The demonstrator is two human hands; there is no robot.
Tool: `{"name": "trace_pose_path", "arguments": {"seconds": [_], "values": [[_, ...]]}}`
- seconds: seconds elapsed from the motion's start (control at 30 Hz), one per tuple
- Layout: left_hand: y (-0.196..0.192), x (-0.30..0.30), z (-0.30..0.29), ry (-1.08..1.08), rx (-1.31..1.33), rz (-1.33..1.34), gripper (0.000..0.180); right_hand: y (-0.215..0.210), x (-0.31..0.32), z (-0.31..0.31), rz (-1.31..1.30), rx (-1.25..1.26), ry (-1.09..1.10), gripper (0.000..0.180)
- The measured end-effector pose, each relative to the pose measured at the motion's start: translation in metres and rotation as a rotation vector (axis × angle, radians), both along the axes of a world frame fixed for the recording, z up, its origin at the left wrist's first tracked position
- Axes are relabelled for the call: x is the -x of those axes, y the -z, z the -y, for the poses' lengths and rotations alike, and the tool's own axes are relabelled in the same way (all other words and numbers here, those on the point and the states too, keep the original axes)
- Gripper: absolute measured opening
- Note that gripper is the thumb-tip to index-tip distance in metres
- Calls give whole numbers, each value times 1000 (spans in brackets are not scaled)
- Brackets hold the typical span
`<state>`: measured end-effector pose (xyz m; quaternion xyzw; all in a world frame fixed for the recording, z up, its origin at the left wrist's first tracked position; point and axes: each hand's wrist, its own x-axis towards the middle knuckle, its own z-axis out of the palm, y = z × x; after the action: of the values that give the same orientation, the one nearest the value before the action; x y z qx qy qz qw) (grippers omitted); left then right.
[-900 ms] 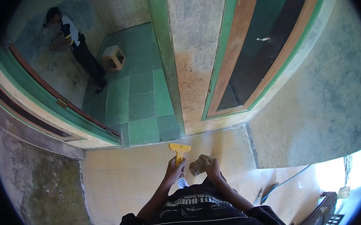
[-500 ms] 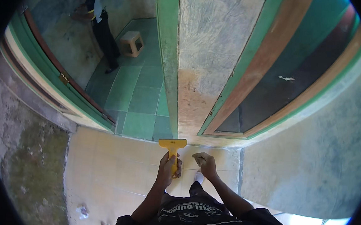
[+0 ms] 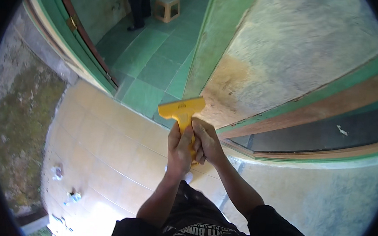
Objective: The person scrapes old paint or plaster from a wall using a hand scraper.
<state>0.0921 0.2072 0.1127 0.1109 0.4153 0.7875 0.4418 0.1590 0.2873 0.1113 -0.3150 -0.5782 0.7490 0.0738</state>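
A yellow scraper (image 3: 181, 110) with a wide flat head is held up in front of me, its head close to the worn, brownish patch of a grey wall panel (image 3: 239, 88) edged in green. My left hand (image 3: 180, 149) is wrapped around the handle from the left. My right hand (image 3: 208, 142) closes over the same handle from the right, the two hands touching. Both forearms rise from the lower edge over my dark shirt.
A green-tiled floor (image 3: 153, 63) lies beyond an open doorway with a green and brown door frame (image 3: 78, 40). A small wooden stool (image 3: 168, 7) and a standing person's legs (image 3: 138, 2) are at the top. Cream floor tiles (image 3: 107, 156) and scraps (image 3: 73, 196) lie below left.
My right hand, earlier holding a crumpled brownish thing apart from the scraper, has joined the left on the handle. My view has swung closer to the wall.
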Motion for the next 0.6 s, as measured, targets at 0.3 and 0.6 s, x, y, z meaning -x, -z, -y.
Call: {"name": "trace_pose_path", "arguments": {"seconds": [0.3,0.6], "values": [[7,-11,-29,-183,43,-60,19,-5,-11,-13,-312,8,-37,53],[9,-35,-51,-400,129,-121,21,6,-23,-37,-292,-119,-179,52]]}}
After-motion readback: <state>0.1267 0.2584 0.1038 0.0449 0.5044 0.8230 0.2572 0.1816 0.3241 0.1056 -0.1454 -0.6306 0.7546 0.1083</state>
